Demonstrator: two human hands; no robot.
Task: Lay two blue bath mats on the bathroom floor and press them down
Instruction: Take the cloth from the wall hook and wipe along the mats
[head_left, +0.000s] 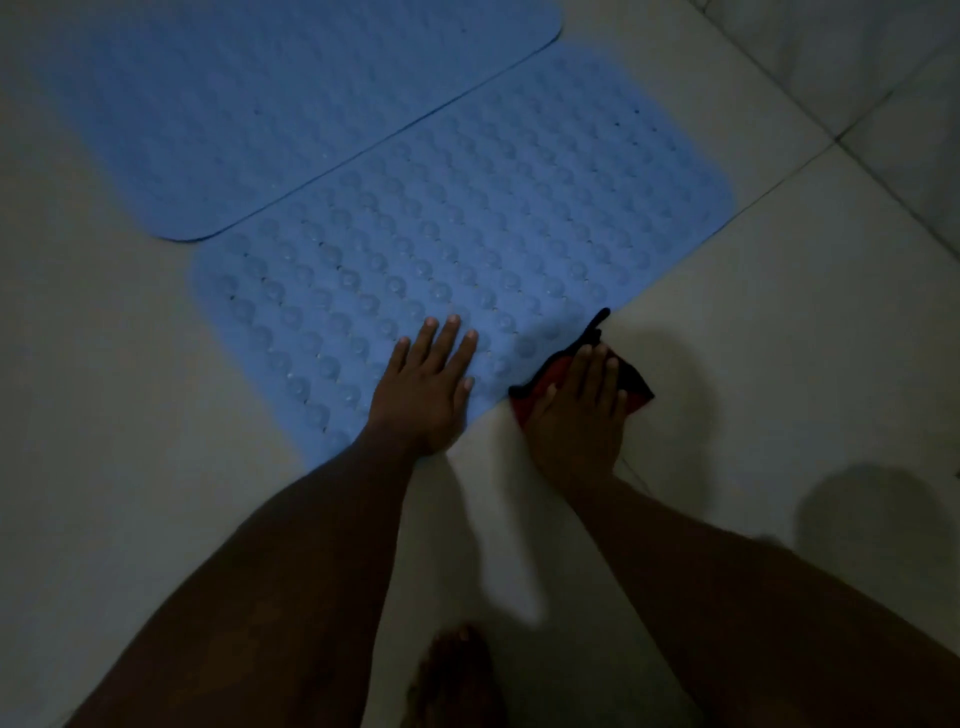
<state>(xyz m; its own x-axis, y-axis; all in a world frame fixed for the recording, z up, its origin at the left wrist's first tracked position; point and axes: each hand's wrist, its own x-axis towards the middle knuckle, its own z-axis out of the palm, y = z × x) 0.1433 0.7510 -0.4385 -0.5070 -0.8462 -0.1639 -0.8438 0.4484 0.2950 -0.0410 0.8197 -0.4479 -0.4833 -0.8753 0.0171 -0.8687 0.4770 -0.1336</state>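
Bath mats: the near mat (467, 234) lies flat on the tiled floor (779, 364), touching the far mat (260, 114) along one long edge. The left hand (426, 384) presses its near corner, fingers straight and slightly spread. The mat's long axis runs ahead of these fingertips, up and rightward. The right hand (582, 410), fingers straight, rests on a red-and-black cloth (636, 382) just beside the mat's edge. The left hand is the better placed to press onward.
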